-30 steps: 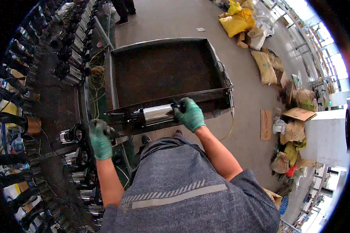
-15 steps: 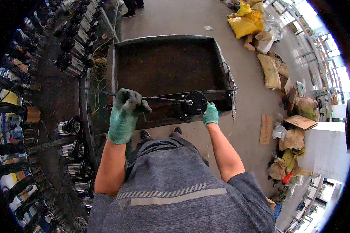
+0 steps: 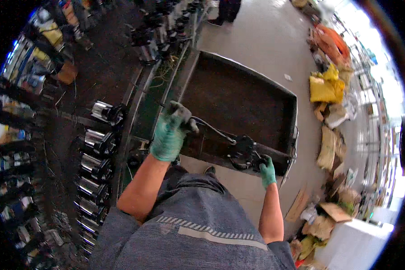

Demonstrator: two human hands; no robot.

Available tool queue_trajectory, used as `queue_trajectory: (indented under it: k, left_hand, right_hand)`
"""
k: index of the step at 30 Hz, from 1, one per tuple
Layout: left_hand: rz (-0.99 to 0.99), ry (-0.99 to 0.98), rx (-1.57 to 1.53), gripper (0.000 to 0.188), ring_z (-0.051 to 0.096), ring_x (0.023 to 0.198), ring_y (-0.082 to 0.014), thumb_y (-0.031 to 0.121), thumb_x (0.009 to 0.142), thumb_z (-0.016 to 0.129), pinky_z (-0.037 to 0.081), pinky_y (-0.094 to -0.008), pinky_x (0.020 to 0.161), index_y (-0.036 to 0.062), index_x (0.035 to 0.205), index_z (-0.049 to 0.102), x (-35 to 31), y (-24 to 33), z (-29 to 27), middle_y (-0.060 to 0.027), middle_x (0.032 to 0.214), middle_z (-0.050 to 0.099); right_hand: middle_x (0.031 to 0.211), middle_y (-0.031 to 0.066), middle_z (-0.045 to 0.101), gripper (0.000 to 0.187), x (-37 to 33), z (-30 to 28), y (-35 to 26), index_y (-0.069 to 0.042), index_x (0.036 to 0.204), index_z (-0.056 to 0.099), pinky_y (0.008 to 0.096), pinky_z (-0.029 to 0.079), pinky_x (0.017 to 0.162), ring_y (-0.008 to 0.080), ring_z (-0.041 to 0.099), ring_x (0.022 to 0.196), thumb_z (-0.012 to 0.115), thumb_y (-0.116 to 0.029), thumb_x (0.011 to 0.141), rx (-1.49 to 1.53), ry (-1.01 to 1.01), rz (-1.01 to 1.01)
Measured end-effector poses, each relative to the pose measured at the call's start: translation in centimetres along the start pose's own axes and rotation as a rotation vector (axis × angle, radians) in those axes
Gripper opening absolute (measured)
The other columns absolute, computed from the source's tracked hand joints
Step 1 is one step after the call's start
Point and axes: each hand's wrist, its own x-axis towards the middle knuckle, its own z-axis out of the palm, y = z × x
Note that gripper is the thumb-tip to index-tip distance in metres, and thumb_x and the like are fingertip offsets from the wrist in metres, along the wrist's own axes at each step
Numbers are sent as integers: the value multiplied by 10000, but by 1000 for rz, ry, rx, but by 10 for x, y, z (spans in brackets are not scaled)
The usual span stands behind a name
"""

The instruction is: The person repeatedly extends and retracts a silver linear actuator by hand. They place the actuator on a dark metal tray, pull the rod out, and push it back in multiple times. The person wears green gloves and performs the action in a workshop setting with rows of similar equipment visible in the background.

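My left hand (image 3: 170,132), in a green glove with grey fingers, is closed on a dark cable (image 3: 213,128) above the left side of a large dark metal tray (image 3: 238,99). The cable runs down to the right into a black round part (image 3: 244,150), which shows bolts or knobs around its rim. My right hand (image 3: 267,171), gloved the same way, grips the right edge of that part near the tray's front right corner. Motion blur hides the part's finer details, and its underside is out of sight.
To the left, several silver cylinders with black ends (image 3: 94,166) stand in a row beside a metal rail. Yellow sacks (image 3: 326,85), cardboard (image 3: 335,211) and a white block (image 3: 355,245) line the right. A person's legs (image 3: 225,11) show at the far end.
My view has turned, so the tray now appears slanted and further right. The black round part has tilted, and the cable between my hands now bows. Both hands keep their grips.
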Motion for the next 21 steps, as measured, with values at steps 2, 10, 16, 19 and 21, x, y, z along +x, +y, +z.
queue_trajectory:
  k: [2,10,16,19,21]
  left_hand:
    - [43,75,-82,236,611,737,-223,273,942,756,541,-413,665,127,1003,580,3,14,-31,-28,824,525]
    - [236,199,47,198,598,766,-190,194,929,755,532,-368,690,131,1012,587,28,72,-107,-31,860,583]
    - [458,264,216,113,602,791,-202,201,987,677,528,-378,732,129,991,590,64,197,-169,-39,862,575]
    - [520,319,375,232,589,736,-137,255,949,724,506,-316,690,92,988,562,98,228,-214,-32,843,575]
    - [767,357,813,257,577,716,-136,267,944,737,492,-318,685,81,985,563,120,246,-263,-23,822,580]
  right_hand:
    - [1220,73,654,576,-14,31,-37,-54,1384,540,322,568,844,184,655,967,477,120,839,141,-116,35]
    - [1154,110,685,452,-41,158,-158,0,1301,596,345,580,831,216,677,969,577,37,851,-121,-174,68]
    - [1101,103,687,367,-11,349,-240,4,1251,622,318,578,785,189,679,942,710,-186,948,-299,-313,-90]
    - [1040,107,699,426,22,447,-245,33,1223,631,292,561,763,157,674,941,738,-272,944,-250,-460,-151]
    - [1036,115,707,481,29,515,-255,50,1207,641,300,547,776,159,667,950,770,-312,919,-300,-479,-108]
